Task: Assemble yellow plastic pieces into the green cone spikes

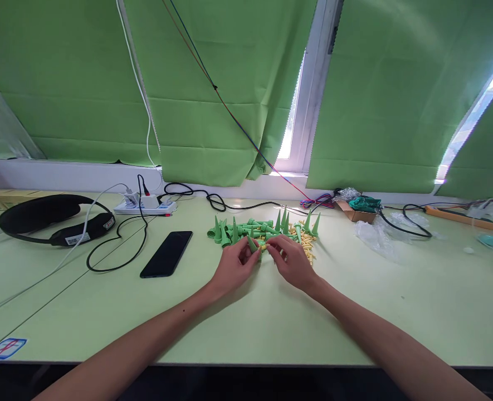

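My left hand (pixel 237 263) pinches a green cone (pixel 252 244), its tip pointing up and to the left. Close beside it on the right, my right hand (pixel 290 259) has thumb and index finger closed on a small yellow piece (pixel 264 247) at the cone's lower end. Behind both hands lies a pile of green cones (pixel 246 229), several upright and others on their sides. Small yellow pieces (pixel 308 245) are heaped at the pile's right side, partly behind my right hand.
A black phone (pixel 166 254) lies left of my hands. Farther left are a black headband-like device (pixel 58 220), a power strip (pixel 145 208) and loose cables. At the back right stands a small cardboard box (pixel 357 213) beside clear plastic (pixel 374 236) and an orange tray (pixel 461 217).
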`<action>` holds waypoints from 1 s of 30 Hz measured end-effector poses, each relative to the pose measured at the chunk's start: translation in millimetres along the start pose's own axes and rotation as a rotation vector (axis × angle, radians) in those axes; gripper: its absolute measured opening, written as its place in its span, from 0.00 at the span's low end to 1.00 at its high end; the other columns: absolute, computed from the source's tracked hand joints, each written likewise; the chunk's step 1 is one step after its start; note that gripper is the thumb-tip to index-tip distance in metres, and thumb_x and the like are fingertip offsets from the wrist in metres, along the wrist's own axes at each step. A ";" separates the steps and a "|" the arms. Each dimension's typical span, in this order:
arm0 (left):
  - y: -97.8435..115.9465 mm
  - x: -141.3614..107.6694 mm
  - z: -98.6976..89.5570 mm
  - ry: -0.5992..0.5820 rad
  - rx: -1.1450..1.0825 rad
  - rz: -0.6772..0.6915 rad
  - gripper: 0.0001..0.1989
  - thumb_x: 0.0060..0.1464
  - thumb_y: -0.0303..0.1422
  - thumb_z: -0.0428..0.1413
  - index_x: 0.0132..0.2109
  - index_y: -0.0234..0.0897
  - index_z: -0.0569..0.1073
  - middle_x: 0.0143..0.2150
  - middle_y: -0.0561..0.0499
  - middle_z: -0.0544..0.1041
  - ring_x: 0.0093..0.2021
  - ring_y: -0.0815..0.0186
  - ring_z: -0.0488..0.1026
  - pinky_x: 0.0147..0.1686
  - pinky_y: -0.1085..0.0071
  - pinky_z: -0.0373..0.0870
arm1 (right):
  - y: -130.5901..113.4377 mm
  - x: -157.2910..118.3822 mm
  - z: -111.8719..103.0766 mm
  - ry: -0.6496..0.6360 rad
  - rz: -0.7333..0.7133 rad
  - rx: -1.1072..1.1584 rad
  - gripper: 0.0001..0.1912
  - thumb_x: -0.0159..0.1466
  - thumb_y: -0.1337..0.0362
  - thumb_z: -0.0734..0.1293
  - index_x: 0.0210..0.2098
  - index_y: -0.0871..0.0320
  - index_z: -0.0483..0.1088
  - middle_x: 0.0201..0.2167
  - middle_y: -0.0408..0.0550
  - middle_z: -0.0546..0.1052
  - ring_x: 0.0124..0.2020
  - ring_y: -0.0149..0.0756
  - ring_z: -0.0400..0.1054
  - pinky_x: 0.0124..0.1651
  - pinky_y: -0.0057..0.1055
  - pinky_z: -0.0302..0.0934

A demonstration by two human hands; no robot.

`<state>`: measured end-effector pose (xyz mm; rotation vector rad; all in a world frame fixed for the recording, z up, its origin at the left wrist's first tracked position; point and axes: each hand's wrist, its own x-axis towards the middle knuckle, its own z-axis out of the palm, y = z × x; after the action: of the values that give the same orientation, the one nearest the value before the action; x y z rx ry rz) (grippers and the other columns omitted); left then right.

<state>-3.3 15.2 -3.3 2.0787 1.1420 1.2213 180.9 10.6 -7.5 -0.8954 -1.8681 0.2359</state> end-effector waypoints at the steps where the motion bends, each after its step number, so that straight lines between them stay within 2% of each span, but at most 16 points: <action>1: 0.2 -0.2 0.2 -0.001 -0.001 0.005 0.09 0.60 0.39 0.55 0.39 0.37 0.72 0.22 0.58 0.64 0.23 0.71 0.60 0.23 0.74 0.57 | 0.0 0.0 0.1 -0.006 0.000 0.002 0.09 0.70 0.63 0.60 0.37 0.56 0.71 0.33 0.48 0.75 0.31 0.34 0.68 0.31 0.30 0.63; 11: 0.2 -1.3 0.4 -0.015 0.015 0.024 0.08 0.60 0.38 0.55 0.40 0.37 0.72 0.22 0.59 0.64 0.23 0.72 0.60 0.24 0.75 0.57 | 2.4 -0.5 1.5 -0.055 0.027 0.031 0.11 0.71 0.63 0.58 0.37 0.57 0.70 0.32 0.48 0.74 0.28 0.33 0.67 0.30 0.29 0.61; 30: 0.5 -1.4 -0.5 -0.048 0.033 0.040 0.08 0.59 0.37 0.55 0.38 0.36 0.73 0.22 0.59 0.62 0.23 0.72 0.59 0.24 0.74 0.56 | 4.1 -1.3 1.5 -0.115 0.089 0.028 0.14 0.71 0.61 0.57 0.30 0.56 0.65 0.19 0.40 0.67 0.21 0.30 0.60 0.29 0.28 0.55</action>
<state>-3.9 13.8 -3.4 2.1534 1.1108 1.1720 181.9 12.9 -11.2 -0.9642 -1.9278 0.3741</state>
